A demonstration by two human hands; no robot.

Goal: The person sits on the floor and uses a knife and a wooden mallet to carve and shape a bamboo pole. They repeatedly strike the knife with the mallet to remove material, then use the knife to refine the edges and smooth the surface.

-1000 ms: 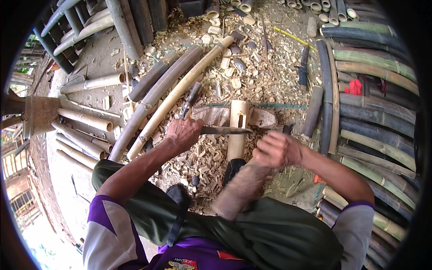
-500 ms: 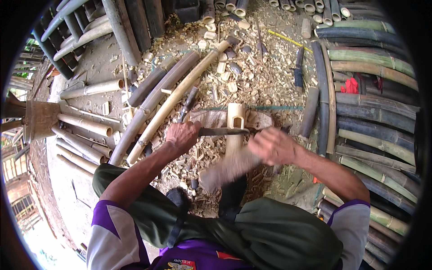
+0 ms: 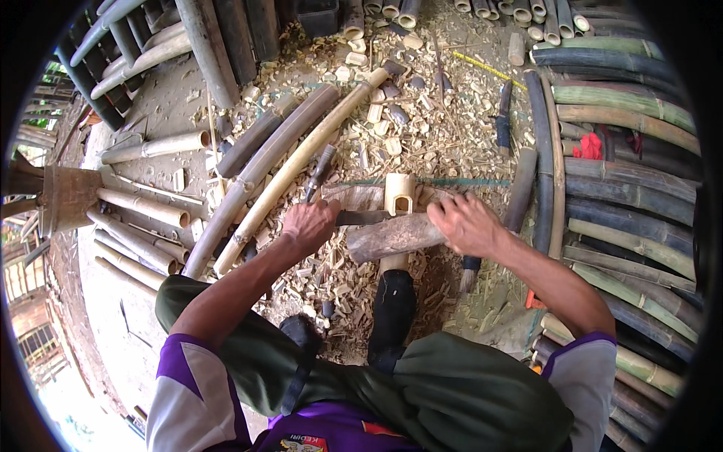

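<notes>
Below, seen from the head camera, a person sits on ground strewn with pale bamboo chips (image 3: 392, 135) and works on a short upright bamboo section (image 3: 399, 197) with a notch cut in its side. It stands just ahead of the person's knees, between the two hands. The left hand (image 3: 310, 226) is closed around the handle end of a flat metal blade (image 3: 363, 218), which lies level and touches the section at about its middle. The right hand (image 3: 465, 224) is wrapped around a thick wooden club (image 3: 392, 237), held crosswise just over the blade.

By my judgement, the step in hand is driving the blade into the bamboo with club blows. A next blow would call for the blade to stay level and the section to stay upright.

Long bamboo poles (image 3: 279, 169) lie on the left. Darker green poles (image 3: 625, 105) are stacked along the right edge. A second knife (image 3: 319, 170) lies in the chips near the left hand, and a dark-handled tool (image 3: 503, 117) lies farther off.

No packages, labels or signs are visible, only a red scrap (image 3: 589, 147) among the right-hand poles and a small emblem, too cut off to describe, on the purple and white shirt (image 3: 331, 429).
</notes>
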